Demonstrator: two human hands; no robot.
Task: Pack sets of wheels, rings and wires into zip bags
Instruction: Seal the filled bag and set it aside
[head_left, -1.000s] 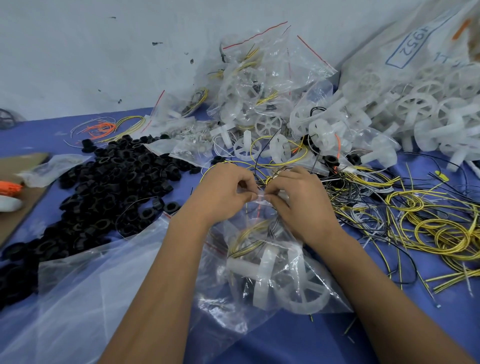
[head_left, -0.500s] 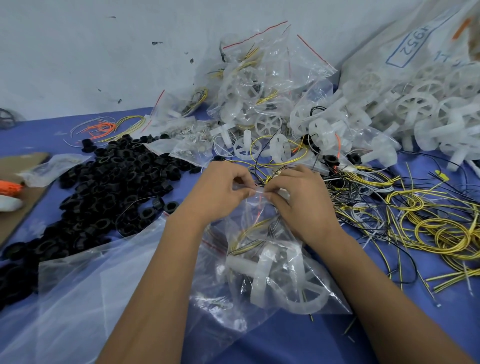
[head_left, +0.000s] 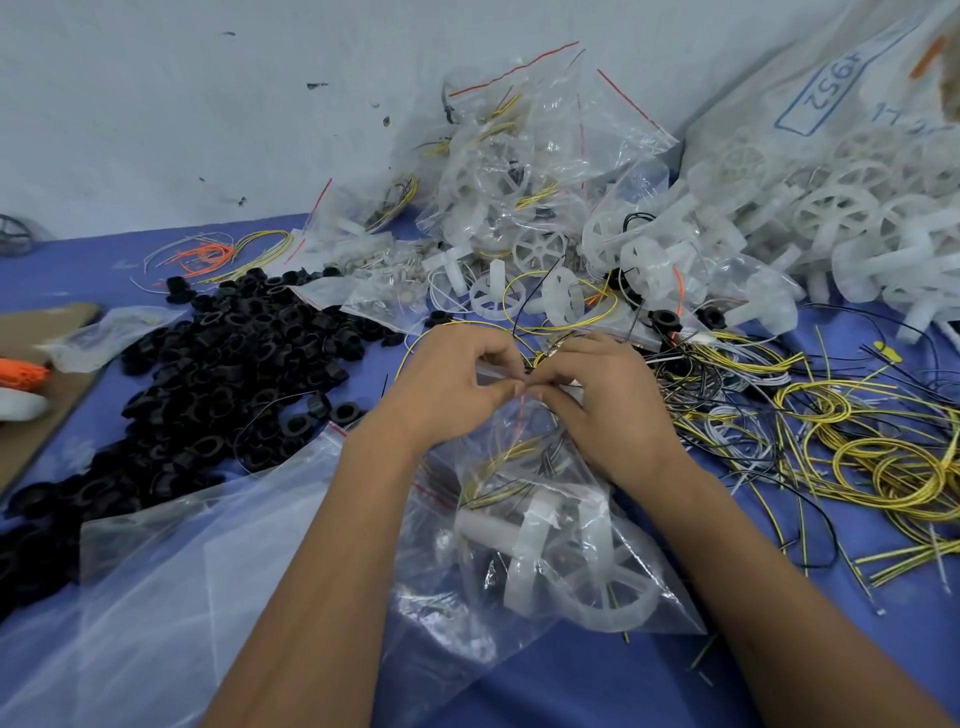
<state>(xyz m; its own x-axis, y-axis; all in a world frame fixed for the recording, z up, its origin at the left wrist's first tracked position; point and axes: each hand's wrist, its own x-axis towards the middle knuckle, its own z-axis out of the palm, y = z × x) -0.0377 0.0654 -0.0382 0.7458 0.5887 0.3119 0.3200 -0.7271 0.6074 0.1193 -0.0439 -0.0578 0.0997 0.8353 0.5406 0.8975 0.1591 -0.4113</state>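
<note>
Pinching the zip bag (head_left: 540, 525) at its mouth, the left hand (head_left: 457, 384) and right hand (head_left: 602, 400) meet fingertip to fingertip above the desk (head_left: 571, 686); the film looks thin, slippery and light, so the stiffer seal strip seems the best hold.

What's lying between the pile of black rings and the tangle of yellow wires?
In the head view: both hands, left and right, pinching the zip bag.

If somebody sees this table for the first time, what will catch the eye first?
In the centre, the left hand and right hand pinch the top of a zip bag holding white wheels and yellow wires. Left of them lies a heap of black rings; on the right, tangled yellow wires spread over the blue table.
</note>
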